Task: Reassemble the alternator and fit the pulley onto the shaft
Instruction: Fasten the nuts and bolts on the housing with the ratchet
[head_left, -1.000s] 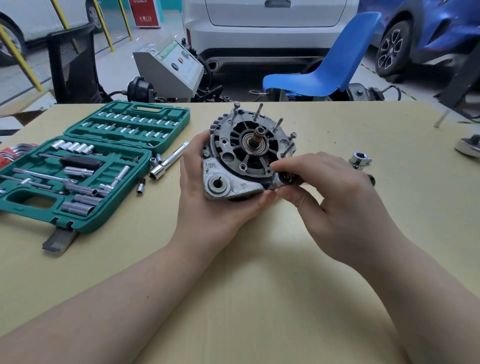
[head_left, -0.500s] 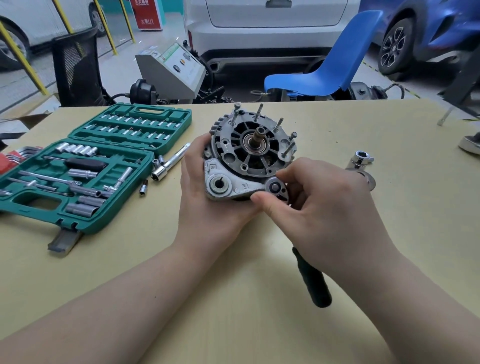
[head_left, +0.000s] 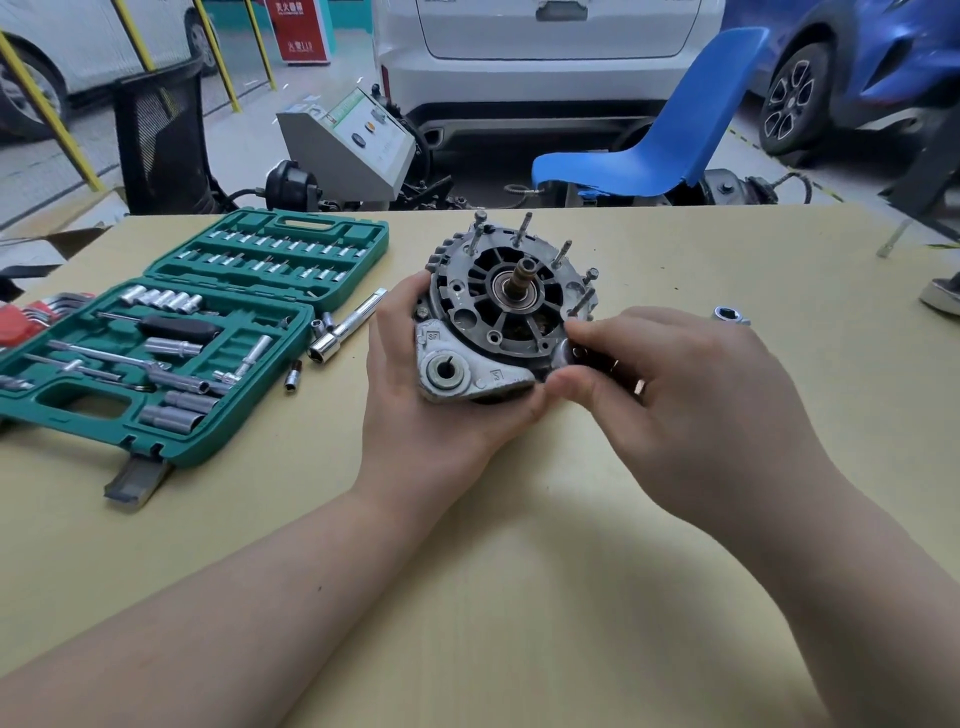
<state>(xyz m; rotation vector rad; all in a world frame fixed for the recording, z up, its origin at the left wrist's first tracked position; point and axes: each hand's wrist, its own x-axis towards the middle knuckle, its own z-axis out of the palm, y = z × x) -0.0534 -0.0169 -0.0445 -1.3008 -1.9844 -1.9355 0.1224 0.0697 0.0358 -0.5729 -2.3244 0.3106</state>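
Observation:
The alternator (head_left: 511, 312) lies face up at the table's middle, its bare shaft (head_left: 521, 277) and several long through-bolts sticking upward. My left hand (head_left: 431, 431) cups its left side and lower mounting ear. My right hand (head_left: 691, 405) is closed around a ratchet whose chrome head (head_left: 569, 356) sits on the alternator's lower right corner. The ratchet's handle is hidden under my hand. A shiny metal part with a hex hole (head_left: 727, 314) lies just beyond my right hand; I cannot tell whether it is the pulley.
An open green socket case (head_left: 156, 364) fills the table's left side. An extension bar (head_left: 348, 327) and loose sockets (head_left: 292, 375) lie between it and the alternator. Red hex keys (head_left: 21, 322) are at the far left, a blue chair (head_left: 649, 156) behind the table.
Half a second ago the ratchet's black handle pointed toward me below my right hand. My right hand has swung back to the right, and the handle is out of sight again.

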